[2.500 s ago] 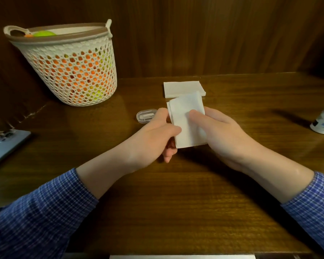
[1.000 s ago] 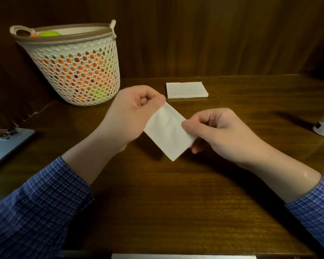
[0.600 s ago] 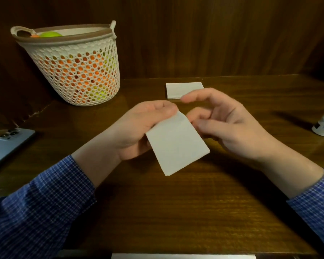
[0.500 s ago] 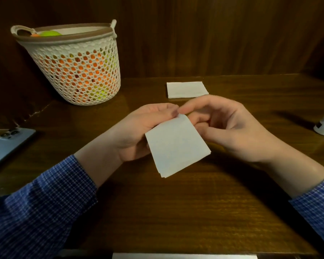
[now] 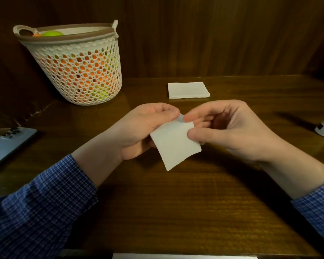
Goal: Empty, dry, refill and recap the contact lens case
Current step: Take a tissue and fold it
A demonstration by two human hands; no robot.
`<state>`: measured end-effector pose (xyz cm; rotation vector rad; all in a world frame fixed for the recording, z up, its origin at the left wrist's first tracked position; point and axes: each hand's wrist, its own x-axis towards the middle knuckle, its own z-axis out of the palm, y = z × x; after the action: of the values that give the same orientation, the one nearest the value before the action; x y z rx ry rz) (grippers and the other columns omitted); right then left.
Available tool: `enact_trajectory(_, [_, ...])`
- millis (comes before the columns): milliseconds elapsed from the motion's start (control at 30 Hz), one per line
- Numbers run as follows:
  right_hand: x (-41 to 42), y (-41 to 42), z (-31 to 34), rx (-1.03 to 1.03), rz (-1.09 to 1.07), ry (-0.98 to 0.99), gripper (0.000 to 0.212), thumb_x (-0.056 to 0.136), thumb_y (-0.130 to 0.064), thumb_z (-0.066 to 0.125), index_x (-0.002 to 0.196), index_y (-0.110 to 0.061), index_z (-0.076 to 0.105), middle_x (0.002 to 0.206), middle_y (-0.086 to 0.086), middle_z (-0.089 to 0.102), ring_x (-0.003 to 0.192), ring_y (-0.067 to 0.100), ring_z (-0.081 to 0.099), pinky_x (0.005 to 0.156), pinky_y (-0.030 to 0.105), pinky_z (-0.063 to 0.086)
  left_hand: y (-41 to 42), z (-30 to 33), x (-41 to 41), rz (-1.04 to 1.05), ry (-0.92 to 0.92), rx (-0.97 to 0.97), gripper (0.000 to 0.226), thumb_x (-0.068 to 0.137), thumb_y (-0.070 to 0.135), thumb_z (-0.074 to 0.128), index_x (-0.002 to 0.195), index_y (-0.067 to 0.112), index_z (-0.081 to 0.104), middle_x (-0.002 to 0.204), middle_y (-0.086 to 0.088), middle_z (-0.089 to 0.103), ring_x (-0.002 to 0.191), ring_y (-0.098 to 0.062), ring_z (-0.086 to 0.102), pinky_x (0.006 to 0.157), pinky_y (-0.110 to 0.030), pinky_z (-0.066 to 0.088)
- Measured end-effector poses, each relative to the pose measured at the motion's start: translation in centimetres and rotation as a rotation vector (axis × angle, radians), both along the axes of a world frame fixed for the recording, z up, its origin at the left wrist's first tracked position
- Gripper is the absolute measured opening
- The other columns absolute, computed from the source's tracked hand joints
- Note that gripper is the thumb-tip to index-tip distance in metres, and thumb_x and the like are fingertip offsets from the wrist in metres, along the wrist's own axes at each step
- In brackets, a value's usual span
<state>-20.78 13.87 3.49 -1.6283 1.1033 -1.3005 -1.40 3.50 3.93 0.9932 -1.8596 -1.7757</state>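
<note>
Left hand (image 5: 138, 128) and right hand (image 5: 230, 128) both pinch the tissue (image 5: 174, 144) over a small clear part; a loosened pinch could drop it toward 6 o'clock.

- Perforated white basket (image 5: 79, 71), brown-rimmed, stood at upper left of the frame; orange and green items showed through its holes.
- Phone (image 5: 7, 144), light blue, lay camera side up at the left edge.
- Wooden table (image 5: 176, 212) filled the lower frame.
- Dark wood panelling (image 5: 213, 34) ran across the top.
</note>
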Motion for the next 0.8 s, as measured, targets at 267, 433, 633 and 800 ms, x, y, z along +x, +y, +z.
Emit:
enact_trajectory(267, [-0.6,-1.0,-0.4,-0.012,-0.233,-0.108,0.025,0.076,-0.013,0.079,0.1,-0.021,0.078,0.092,-0.005,0.081,0.095,0.008,0.076,0.072,0.02,0.06,0.2,0.1,-0.3,0.161,0.096,-0.433,0.02,0.096,0.039,0.055,0.091,0.033,0.074,0.1,0.018,0.068,0.108,-0.009,0.06,0.092,-0.035,0.048])
enact_trajectory(433, [-0.7,-1.2,-0.6,-0.01,-0.298,-0.146,0.024,0.083,0.0,0.078,0.099,-0.018,0.078,0.087,-0.001,0.081,0.09,0.012,0.077,0.072,0.022,0.061,0.8,-0.2,-0.4,-0.012,0.036,-0.478,0.03,0.09,0.048,0.048,0.109,0.044,0.071,0.13,0.024,0.059,0.121,0.003,0.054,0.107,-0.036,0.048])
enact_trajectory(633, [-0.7,-1.2,-0.5,-0.007,-0.253,-0.162,0.026,0.083,0.002,0.076,0.1,-0.017,0.077,0.089,-0.001,0.08,0.089,0.012,0.075,0.076,0.024,0.061,1.0,-0.8,-0.3,-0.03,0.083,-0.495,0.041,0.084,0.035,0.071,0.124,0.028,0.066,0.126,0.006,0.065,0.113,-0.012,0.067,0.091,-0.04,0.061])
enact_trajectory(800, [-0.8,-1.2,-0.5,-0.004,-0.261,-0.156,0.031,0.086,0.004,0.074,0.098,-0.024,0.079,0.096,0.001,0.079,0.097,0.017,0.073,0.082,0.033,0.063,0.3,-1.2,-0.3,-0.011,0.139,-0.372,0.043,0.079,0.024,0.078,0.121,0.021,0.071,0.123,-0.004,0.068,0.116,-0.022,0.067,0.091,-0.042,0.061])
